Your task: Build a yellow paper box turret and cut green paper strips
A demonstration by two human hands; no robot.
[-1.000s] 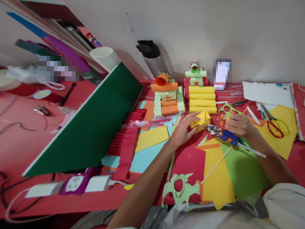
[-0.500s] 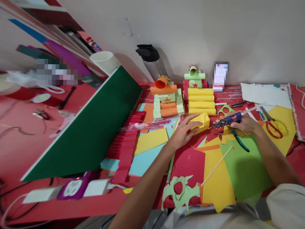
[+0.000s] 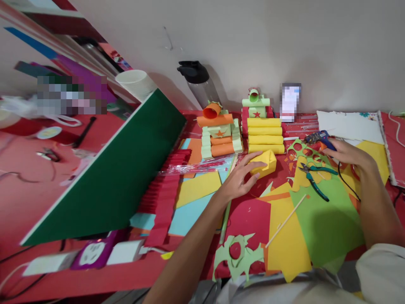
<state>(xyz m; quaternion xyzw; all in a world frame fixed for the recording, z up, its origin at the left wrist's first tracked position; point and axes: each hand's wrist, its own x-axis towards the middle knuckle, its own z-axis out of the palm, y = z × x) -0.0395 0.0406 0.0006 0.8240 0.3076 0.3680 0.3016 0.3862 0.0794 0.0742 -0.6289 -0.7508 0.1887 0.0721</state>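
My left hand [image 3: 245,175] is closed round a folded yellow paper box [image 3: 267,165] that rests on the table in front of the paper models. In my right hand [image 3: 343,151] is a blue glue gun [image 3: 319,138], its nozzle pointing left over cut paper scraps. Below it, green-handled pliers [image 3: 314,177] lie with their handles spread. Behind the box stands a model with yellow paper rolls [image 3: 265,138]. Beside that is an orange and pale green model [image 3: 220,137]. A thin wooden stick [image 3: 286,221] lies across yellow and green paper sheets [image 3: 329,223].
A large green board [image 3: 110,177] leans at the left, near a paper cup [image 3: 134,82] and a water bottle [image 3: 201,84]. A phone [image 3: 290,102] stands against the wall. A purple power strip [image 3: 95,251] and white plugs sit at the table's front left edge.
My right hand has drawn the glue gun away from the yellow box, up and to the right. The pliers now show fully. My left hand stays on the box.
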